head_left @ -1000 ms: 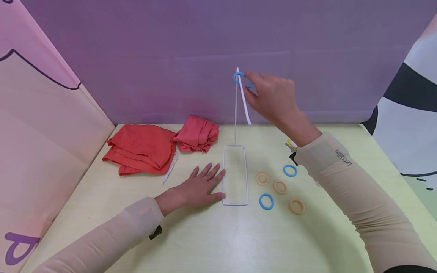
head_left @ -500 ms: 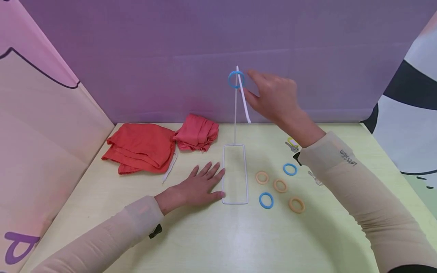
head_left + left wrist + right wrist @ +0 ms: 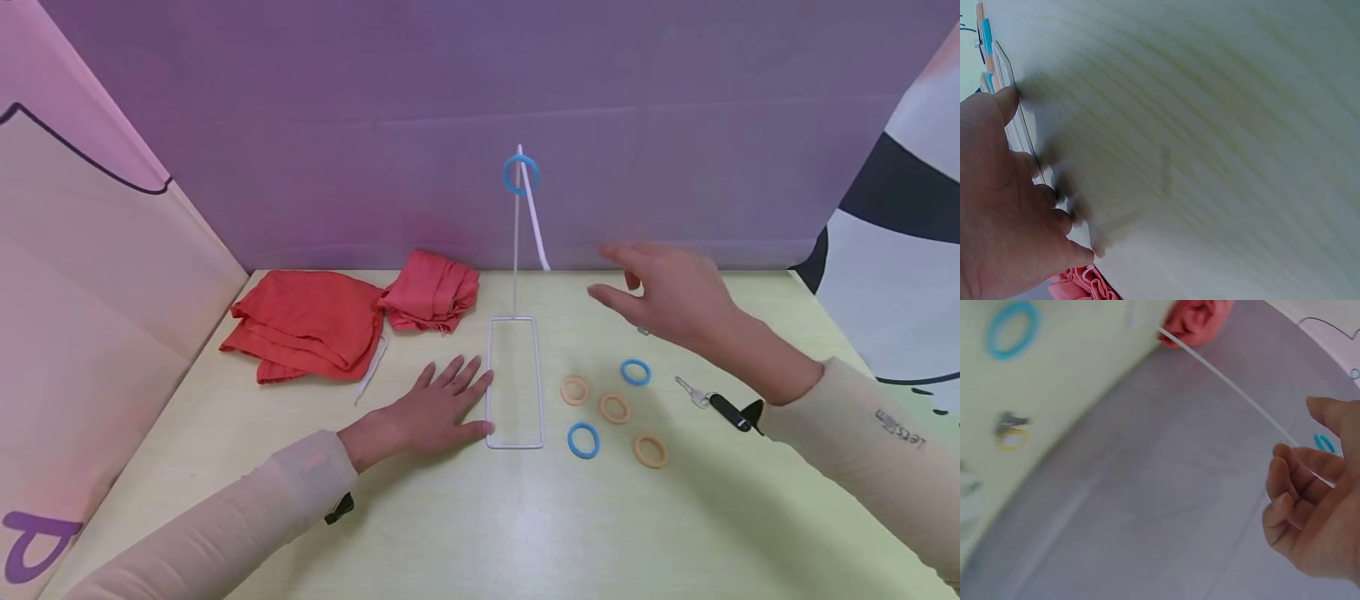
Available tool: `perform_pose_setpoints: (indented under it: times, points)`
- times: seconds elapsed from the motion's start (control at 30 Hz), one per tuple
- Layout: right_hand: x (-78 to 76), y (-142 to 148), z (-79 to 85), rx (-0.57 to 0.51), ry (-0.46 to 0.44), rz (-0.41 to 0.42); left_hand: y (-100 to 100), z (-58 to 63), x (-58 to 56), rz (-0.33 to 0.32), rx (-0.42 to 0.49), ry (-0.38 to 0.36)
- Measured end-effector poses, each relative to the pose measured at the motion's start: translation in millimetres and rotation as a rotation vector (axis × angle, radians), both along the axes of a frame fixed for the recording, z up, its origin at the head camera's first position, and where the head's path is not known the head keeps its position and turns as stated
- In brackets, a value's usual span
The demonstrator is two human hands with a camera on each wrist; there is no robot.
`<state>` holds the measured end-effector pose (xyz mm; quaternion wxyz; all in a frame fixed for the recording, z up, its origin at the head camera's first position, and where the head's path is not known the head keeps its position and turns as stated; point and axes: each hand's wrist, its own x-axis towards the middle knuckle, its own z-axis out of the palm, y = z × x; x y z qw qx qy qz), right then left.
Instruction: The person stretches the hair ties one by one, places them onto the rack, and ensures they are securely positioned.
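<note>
Pale desk [image 3: 480, 517] runs past the bottom of my head view, so its near edge is hidden. Closest lie a near blue ring [image 3: 570, 438] and a thick tan ring [image 3: 651, 464]; two thinner tan rings [image 3: 616, 421] and a farther blue ring [image 3: 637, 383] follow, all flat and apart, leaving finger room around each. My left hand [image 3: 431, 417] lies flat, fingers spread, grasping nothing, its thumb and a fingertip at the left bar of the stand's base [image 3: 538, 383]; I judge it steadies the frame. A key [image 3: 697, 396] lies near my right sleeve, narrowing that side. Red cloths [image 3: 311, 325] sit back left, well away from the rings. My right hand [image 3: 675, 292] hangs released, thumb and index finger apart, well apart from the sloping arm [image 3: 536, 220], whose lower tip is free. Near its top hangs another blue ring [image 3: 506, 174]; behind, purple backdrop [image 3: 300, 167] limits reach past the far edge.
</note>
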<state>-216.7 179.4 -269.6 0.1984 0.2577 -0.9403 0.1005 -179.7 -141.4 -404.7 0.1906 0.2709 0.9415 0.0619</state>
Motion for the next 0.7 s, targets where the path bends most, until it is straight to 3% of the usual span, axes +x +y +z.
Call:
perform_pose_setpoints:
  times: [0.3,0.5,0.7]
  points:
    - [21.3,37.3,-39.4,0.084,-0.279,-0.068,-0.1,3.4,1.1,-0.009,0.017,0.003]
    - [21.6,52.9,-64.9,0.113,-0.429,-0.120,0.2,2.6,1.0,0.001,0.007,0.001]
    - [17.7,60.6,-92.1,0.176,-0.518,-0.156,1.0,1.7,1.6,0.001,0.019,0.002]
